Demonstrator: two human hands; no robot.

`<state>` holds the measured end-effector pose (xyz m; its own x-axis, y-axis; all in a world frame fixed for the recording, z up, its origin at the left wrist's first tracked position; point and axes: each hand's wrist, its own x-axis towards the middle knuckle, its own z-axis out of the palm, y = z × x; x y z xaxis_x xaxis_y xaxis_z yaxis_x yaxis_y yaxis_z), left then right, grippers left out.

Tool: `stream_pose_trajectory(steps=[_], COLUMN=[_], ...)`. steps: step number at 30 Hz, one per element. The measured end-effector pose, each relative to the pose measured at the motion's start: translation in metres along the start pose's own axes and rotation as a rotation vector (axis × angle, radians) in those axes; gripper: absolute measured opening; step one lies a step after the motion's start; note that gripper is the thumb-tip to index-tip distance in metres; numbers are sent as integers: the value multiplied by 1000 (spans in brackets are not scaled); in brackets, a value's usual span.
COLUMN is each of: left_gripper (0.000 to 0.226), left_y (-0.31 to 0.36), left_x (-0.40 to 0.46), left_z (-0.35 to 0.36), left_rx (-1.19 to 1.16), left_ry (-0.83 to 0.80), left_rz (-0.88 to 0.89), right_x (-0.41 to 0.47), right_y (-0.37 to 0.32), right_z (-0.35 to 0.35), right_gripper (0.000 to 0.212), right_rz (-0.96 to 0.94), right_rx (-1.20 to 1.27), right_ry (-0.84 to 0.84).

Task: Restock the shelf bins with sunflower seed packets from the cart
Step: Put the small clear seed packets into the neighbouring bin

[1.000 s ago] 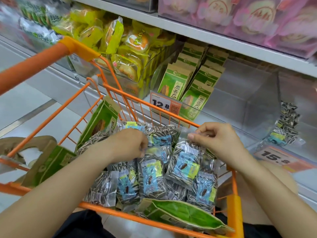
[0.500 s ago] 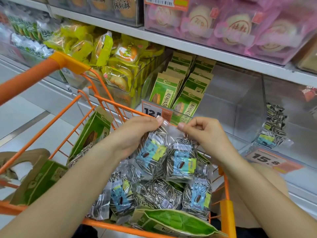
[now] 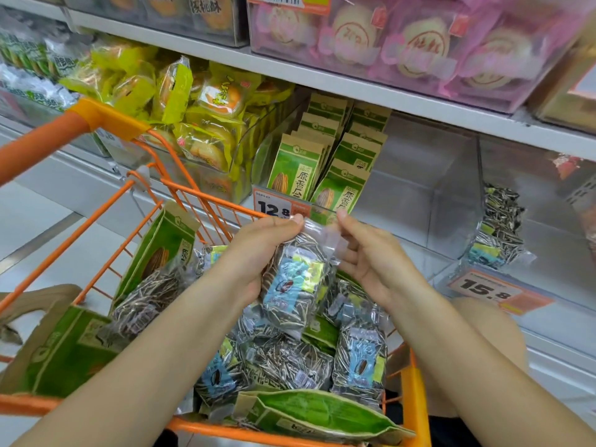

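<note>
Orange wire shopping cart (image 3: 206, 204) is the landmark. At its near rim lies a flat green-and-kraft paper seed bag (image 3: 319, 414); just beyond it, inside the cart, a heap of clear plastic sunflower seed packets with blue-and-yellow labels (image 3: 359, 366), striped seeds showing through the film. More green kraft bags (image 3: 161, 250) lean along the cart's left side.

Above the middle of the cart, held clear of the heap, one clear blue-labelled seed packet (image 3: 295, 282) hangs upright, label facing the camera, transparent top seal flap uppermost. Left hand (image 3: 258, 250) wraps the packet's left side, fingers curled round it, thumb tip on the flap. Right hand (image 3: 371, 256) is at the flap's right end: thumb and forefinger pinch the film, the other fingers loosely spread below it.

Past the cart's far rim, an orange price tag reading 12.8 (image 3: 274, 206) fronts a clear acrylic shelf bin (image 3: 451, 201). Its left part holds two rows of upright green kraft seed bags (image 3: 322, 156); the right part of that bin is open room. Right of the cart, the next clear bin holds a small stack of clear seed packets (image 3: 496, 230) against its left wall, behind a 15.8 tag (image 3: 487, 290). Left of the cart's far rim, yellow pastry packs (image 3: 193, 101). Above all, the white shelf edge (image 3: 354, 85) and pink cake boxes (image 3: 419, 43).
</note>
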<state>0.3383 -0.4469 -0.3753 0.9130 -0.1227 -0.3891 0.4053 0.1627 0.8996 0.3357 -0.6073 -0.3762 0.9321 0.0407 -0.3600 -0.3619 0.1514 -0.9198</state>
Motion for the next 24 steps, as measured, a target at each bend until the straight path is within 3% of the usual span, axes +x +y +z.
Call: stream_pose_trajectory(steps=[2, 4, 7, 9, 12, 16, 19, 22, 24], left_gripper=[26, 26, 24, 28, 25, 19, 21, 30, 25], left_y=[4, 9, 19, 21, 20, 20, 15, 11, 10], left_x=[-2, -3, -10, -13, -12, -15, -12, -7, -3], left_z=[-1, 1, 13, 26, 49, 87, 116, 143, 157], left_rx=[-54, -136, -287, -335, -374, -401, -342, -145, -10], left_ry=[9, 34, 70, 106, 167, 121, 63, -42, -86], left_rz=[-35, -91, -101, -18, 139, 199, 209, 234, 306], right_x=[-8, -19, -36, -40, -45, -56, -63, -73, -82], right_y=[4, 11, 14, 10, -3, -15, -20, -28, -38], right_z=[1, 1, 10, 10, 0, -32, -68, -108, -139], right_gripper=[46, 63, 70, 79, 69, 69, 70, 94, 87], right_rz=[5, -13, -95, -147, -198, -284, -286, -271, -290], right_rx=[66, -61, -322, -357, -317, -336, -337, -383, -370], right_ry=[-46, -142, -197, -182, -157, -46, 37, 104, 159])
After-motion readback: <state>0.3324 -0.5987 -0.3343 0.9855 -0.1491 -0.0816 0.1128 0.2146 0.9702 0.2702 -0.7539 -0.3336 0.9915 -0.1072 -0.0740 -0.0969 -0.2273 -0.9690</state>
